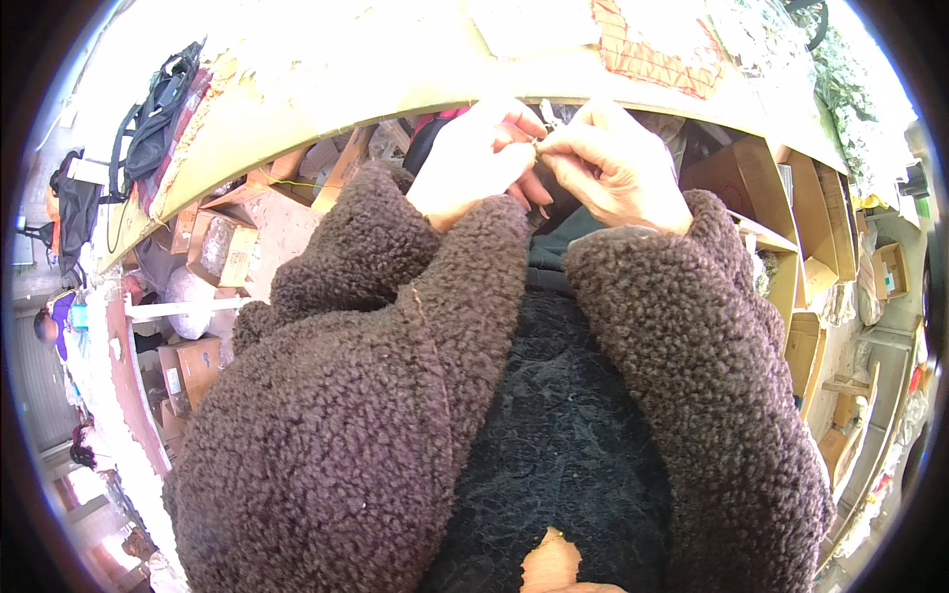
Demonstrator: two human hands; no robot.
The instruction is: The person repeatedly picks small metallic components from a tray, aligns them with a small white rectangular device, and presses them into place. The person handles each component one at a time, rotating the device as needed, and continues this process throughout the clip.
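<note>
My left hand [470,158] and my right hand [623,163] meet in front of me at the near edge of a bright table [376,74]. Both are closed, thumbs and fingertips pinched together almost touching. Between them sits a small pale piece [547,114], whose kind I cannot make out; the fingers cover most of it and strong glare washes out the rest. Brown fleecy sleeves [366,435] cover both forearms.
Orange-red netted material [657,49] lies on the tabletop, with pale green bundled material [855,89] at the far right. A black bag [163,124] rests at the left. Cardboard boxes [282,227] stand below the table's edge, with more cartons [746,183] at the right.
</note>
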